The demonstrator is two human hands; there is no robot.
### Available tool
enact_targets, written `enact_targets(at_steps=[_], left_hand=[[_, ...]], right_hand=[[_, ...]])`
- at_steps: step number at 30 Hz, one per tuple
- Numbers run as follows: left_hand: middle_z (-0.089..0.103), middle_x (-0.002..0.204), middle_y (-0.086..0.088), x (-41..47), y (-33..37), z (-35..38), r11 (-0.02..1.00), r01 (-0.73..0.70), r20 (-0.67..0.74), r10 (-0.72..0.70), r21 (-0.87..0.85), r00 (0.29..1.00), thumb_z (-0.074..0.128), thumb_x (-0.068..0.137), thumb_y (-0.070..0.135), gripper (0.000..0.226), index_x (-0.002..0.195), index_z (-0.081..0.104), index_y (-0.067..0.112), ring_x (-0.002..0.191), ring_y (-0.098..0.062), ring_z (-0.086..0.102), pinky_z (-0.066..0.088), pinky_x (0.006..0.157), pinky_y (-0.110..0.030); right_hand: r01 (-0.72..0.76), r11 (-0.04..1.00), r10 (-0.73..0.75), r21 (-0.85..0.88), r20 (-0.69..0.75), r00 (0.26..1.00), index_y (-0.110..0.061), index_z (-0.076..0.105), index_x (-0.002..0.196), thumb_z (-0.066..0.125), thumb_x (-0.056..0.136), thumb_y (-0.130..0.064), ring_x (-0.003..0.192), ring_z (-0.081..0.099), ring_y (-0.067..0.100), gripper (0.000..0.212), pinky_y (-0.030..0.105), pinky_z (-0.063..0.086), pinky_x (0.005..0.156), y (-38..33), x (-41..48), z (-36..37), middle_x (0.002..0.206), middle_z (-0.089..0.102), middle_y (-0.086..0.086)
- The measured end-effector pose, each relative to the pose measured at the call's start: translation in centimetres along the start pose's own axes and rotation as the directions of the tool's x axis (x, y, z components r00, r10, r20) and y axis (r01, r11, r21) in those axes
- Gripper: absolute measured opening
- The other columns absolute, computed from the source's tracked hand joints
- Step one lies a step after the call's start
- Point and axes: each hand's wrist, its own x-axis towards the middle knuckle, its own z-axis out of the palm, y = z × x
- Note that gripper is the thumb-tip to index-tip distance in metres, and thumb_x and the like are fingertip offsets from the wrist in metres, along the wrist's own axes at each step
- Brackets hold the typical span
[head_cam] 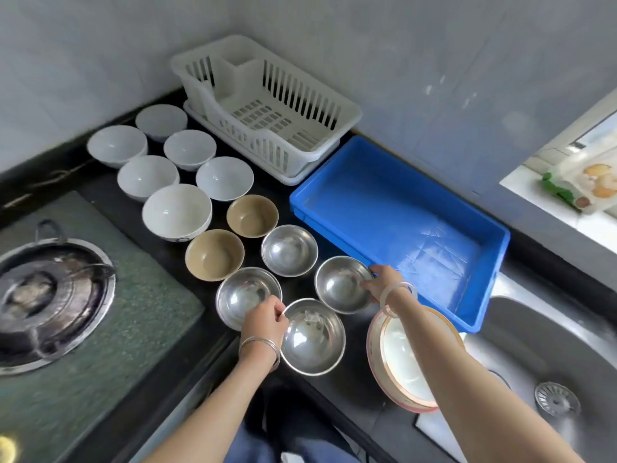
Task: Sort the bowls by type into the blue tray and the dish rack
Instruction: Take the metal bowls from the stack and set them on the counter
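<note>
Several steel bowls sit on the black counter near me. My left hand [265,317] grips the left rim of the nearest steel bowl [312,337]. My right hand [380,284] holds the right rim of another steel bowl [340,284]. Two more steel bowls [288,250] [243,292] stand beside them. Behind these are two tan bowls [252,215] [213,253] and several white bowls [177,210]. The blue tray [474,312] lies to the right with nothing in it. The white dish rack [310,95] stands at the back, holding nothing.
A gas burner [50,295] sits on the stove at left. A pink-rimmed white basin [404,359] rests at the counter's edge under my right forearm. The steel sink [551,379] with its drain is at right. A windowsill with food lies far right.
</note>
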Motion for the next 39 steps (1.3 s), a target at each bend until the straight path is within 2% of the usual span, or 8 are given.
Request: enact_targets(at_steps=[6,13,20,27,31,34,36,39], left_hand=[[0.057,0.064,0.0,0.1,-0.1,0.5,0.998,-0.028,-0.034,0.029,0.05,0.999,0.055,0.083,0.006,0.009,0.084,0.061,0.011,0.064,-0.02,0.055,0.048,0.063,-0.031],[0.065,0.083,-0.002,0.4,0.1,0.7,0.989,-0.079,-0.05,0.086,0.123,0.995,0.051,0.086,0.006,0.013,0.085,0.052,0.019,0.078,-0.024,0.061,0.052,0.068,-0.037],[0.066,0.113,-0.001,1.4,0.0,1.3,0.98,-0.132,-0.009,0.135,0.147,0.991,0.047,0.09,0.004,0.031,0.116,0.061,0.014,0.106,-0.02,0.059,0.05,0.089,-0.035],[0.064,0.113,-0.002,1.8,0.0,1.5,0.955,-0.193,0.017,0.194,0.225,0.981,0.043,0.09,0.002,0.036,0.117,0.061,0.018,0.108,-0.022,0.054,0.05,0.087,-0.035],[0.065,0.112,-0.001,1.9,0.2,1.4,0.952,-0.204,0.013,0.207,0.229,0.978,0.044,0.089,0.001,0.036,0.115,0.062,0.019,0.108,-0.021,0.055,0.05,0.084,-0.034],[0.067,0.111,-0.001,1.9,0.7,1.2,0.959,-0.207,0.014,0.208,0.195,0.978,0.047,0.09,0.007,0.031,0.113,0.064,0.019,0.107,-0.02,0.057,0.051,0.084,-0.034],[0.067,0.111,-0.001,1.9,1.3,1.1,0.958,-0.218,0.026,0.217,0.187,0.976,0.048,0.089,0.009,0.03,0.112,0.064,0.019,0.106,-0.02,0.058,0.052,0.085,-0.036],[0.065,0.112,-0.001,1.7,2.8,1.5,0.934,-0.282,0.066,0.274,0.221,0.959,0.047,0.09,0.012,0.028,0.112,0.063,0.019,0.104,-0.021,0.057,0.049,0.086,-0.033]], right_hand=[[-0.045,0.995,0.042,0.093,0.032,0.999,-0.011,0.06,0.093,0.058,0.086,-0.018,0.086,0.066,0.036,0.01,0.048,0.056,0.08,0.0,0.3,0.9,0.085,0.063,0.013],[-0.101,0.98,0.093,0.172,0.053,0.994,-0.013,0.058,0.084,0.058,0.086,-0.016,0.089,0.066,0.038,0.003,0.051,0.056,0.081,0.1,0.7,1.4,0.081,0.06,0.012],[-0.117,0.964,0.103,0.238,0.07,0.992,-0.011,0.058,0.084,0.057,0.086,-0.013,0.091,0.066,0.039,0.003,0.052,0.055,0.082,0.1,0.7,1.2,0.09,0.065,0.019],[-0.103,0.979,0.097,0.175,0.047,0.994,-0.009,0.06,0.089,0.053,0.086,-0.02,0.071,0.059,0.027,0.013,0.041,0.056,0.078,-0.5,-0.1,0.8,0.076,0.06,0.01],[-0.074,0.991,0.069,0.114,0.044,0.997,-0.011,0.058,0.087,0.052,0.087,-0.029,0.072,0.056,0.028,0.018,0.034,0.049,0.069,-1.0,-1.0,0.2,0.074,0.058,0.008],[-0.053,0.995,0.056,0.08,-0.037,0.998,-0.014,0.064,0.104,0.051,0.089,-0.025,0.091,0.059,0.032,0.023,0.03,0.044,0.074,-0.6,-1.8,-0.6,0.095,0.065,0.01],[-0.047,0.988,0.066,0.146,-0.129,0.989,-0.018,0.062,0.117,0.048,0.09,-0.02,0.101,0.06,0.027,0.031,0.028,0.042,0.079,0.2,-2.7,-1.2,0.111,0.066,0.007],[-0.001,0.98,0.062,0.198,-0.301,0.952,-0.02,0.064,0.113,0.046,0.091,-0.017,0.1,0.062,0.024,0.028,0.025,0.04,0.077,2.6,-4.7,-2.1,0.113,0.068,0.005]])
